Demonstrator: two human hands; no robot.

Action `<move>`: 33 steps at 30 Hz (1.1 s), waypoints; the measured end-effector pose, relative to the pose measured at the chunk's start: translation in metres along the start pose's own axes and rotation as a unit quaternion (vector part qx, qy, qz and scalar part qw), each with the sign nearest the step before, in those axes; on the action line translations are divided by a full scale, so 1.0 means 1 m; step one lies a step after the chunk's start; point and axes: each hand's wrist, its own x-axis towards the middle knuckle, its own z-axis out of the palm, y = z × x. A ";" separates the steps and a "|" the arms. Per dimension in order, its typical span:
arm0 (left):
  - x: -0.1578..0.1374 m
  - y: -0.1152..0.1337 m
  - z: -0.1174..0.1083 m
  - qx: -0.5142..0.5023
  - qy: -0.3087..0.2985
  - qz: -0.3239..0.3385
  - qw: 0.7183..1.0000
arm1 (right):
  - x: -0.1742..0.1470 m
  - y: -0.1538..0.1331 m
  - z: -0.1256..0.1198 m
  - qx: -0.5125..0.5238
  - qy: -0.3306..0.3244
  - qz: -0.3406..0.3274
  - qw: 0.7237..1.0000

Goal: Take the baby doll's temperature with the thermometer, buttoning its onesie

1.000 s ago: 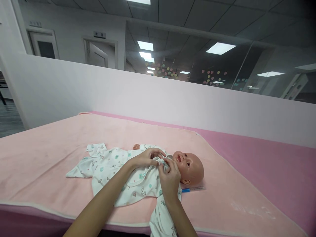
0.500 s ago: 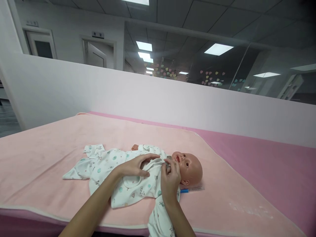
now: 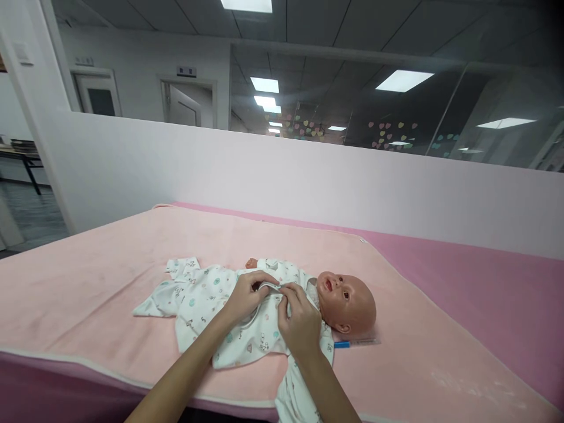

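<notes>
A baby doll (image 3: 352,302) lies on its back, head to the right, in a white printed baby romper (image 3: 240,346). Over the doll's chest, my left hand (image 3: 249,295) pinches the romper's edge between thumb and fingers. Close beside it, my right hand (image 3: 299,317) has its fingertips on the same edge, nearer the neck. One small doll hand shows at the far sleeve. The near sleeve hangs toward the table's front edge, partly behind my right forearm. Any fastener under my fingers is too small to make out.
A peach blanket (image 3: 110,276) lies under the doll on a pink surface (image 3: 462,270). Beside the doll's head is a thin clear item with a blue end (image 3: 342,345). A low white wall (image 3: 264,176) runs along the back, with glass above it.
My right hand has moved from the collar by the doll's chin down to the chest, next to my left hand. My left fingers have closed on the romper edge. The view has shifted slightly left.
</notes>
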 end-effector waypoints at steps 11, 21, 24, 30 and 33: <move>-0.011 -0.001 0.007 0.111 0.070 0.095 0.987 | 0.001 0.001 -0.005 0.059 0.010 0.039 0.997; -0.010 0.003 0.009 0.183 0.008 0.099 0.978 | -0.001 0.006 -0.003 0.082 0.020 0.040 0.996; -0.010 0.004 0.009 0.186 0.001 0.093 0.978 | -0.001 0.006 -0.002 0.076 0.018 0.049 0.996; -0.011 0.010 0.008 0.209 -0.014 0.114 0.971 | -0.001 0.005 -0.003 0.073 0.025 0.054 0.996; -0.012 0.011 0.009 0.221 -0.005 0.112 0.969 | 0.000 0.005 -0.002 0.066 0.032 0.055 0.996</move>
